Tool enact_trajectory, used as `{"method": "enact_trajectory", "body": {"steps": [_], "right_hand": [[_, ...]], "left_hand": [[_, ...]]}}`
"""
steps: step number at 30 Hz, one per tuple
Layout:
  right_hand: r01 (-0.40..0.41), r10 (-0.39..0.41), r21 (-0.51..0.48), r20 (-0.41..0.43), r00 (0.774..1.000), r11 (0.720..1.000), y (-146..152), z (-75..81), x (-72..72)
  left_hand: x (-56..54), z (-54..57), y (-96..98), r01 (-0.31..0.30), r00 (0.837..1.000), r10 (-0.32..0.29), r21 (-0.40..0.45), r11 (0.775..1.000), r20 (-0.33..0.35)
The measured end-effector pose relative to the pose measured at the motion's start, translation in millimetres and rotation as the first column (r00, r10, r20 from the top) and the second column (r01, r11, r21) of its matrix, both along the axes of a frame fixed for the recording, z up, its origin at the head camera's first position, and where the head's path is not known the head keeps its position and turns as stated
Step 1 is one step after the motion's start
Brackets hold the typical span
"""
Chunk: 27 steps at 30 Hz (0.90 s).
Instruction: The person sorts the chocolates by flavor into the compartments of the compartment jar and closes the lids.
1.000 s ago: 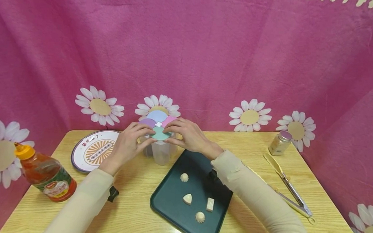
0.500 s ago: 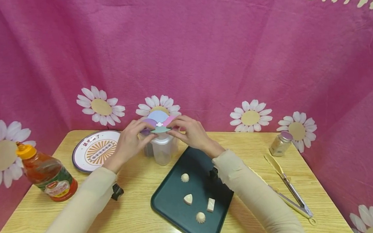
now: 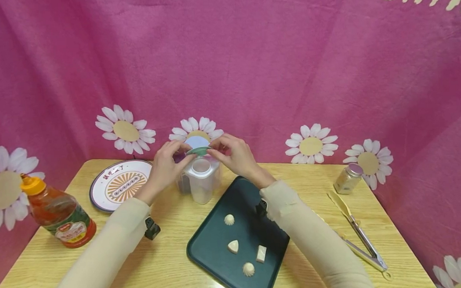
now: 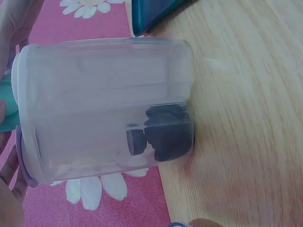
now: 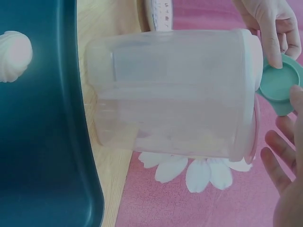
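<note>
Together — hands [image 3: 166, 163] [image 3: 236, 157] level, pinching green lid [image 3: 199, 150]

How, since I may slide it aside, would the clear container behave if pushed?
The clear container is probably light: its plastic walls show mostly unfilled space. The dark pieces low on one side may weight it unevenly. Taller than wide, it could tip if pushed near the green lid.

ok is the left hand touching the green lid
Touching; the right wrist view shows the left hand with a fingertip against the rim of the green lid.
</note>
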State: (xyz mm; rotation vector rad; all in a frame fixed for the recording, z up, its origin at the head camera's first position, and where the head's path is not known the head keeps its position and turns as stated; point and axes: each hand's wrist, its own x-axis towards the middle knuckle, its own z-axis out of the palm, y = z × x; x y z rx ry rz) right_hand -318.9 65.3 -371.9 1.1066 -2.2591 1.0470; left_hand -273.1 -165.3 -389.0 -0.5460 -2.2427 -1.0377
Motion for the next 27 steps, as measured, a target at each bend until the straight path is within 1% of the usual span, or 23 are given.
{"method": "enact_trajectory", "body": {"steps": [4,10,15,20,23,27], "right_hand": [[0.016,-0.015,-0.01,0.023,1.0,1.0,-1.5,1.1,-1.5],[0.028,-0.026,-0.04,0.071,0.997,0.999,-3.3,-0.5,-4.6],[0.032,-0.028,-0.048,0.073,0.997,0.998,-1.8,-1.8,-4.9],[0.05,-0.047,-0.045,0.075,0.996,0.998,12.6,-2.7,4.9],[0.045,-0.041,-0.045,0.085,0.996,0.998,28.2,-3.2,15.1],[0.035,-0.032,-0.028,0.093,0.995,0.999,53.0,-3.4,30.9]], "left_hand": [[-0.9,0.3,0.6,-0.011,1.0,0.01,0.019,1.0,0.018],[-0.6,1.3,0.2,-0.012,0.999,0.01,0.054,0.998,0.039],[-0.4,2.1,1.3,-0.014,0.999,0.011,0.053,0.999,0.05],[-0.9,2.2,2.5,-0.013,0.996,0.009,0.041,0.999,0.084],[-0.5,2.9,2.6,-0.019,0.994,0.015,0.041,0.999,0.107],[0.0,3.8,2.7,-0.035,0.994,0.031,0.043,0.998,0.102]]}}
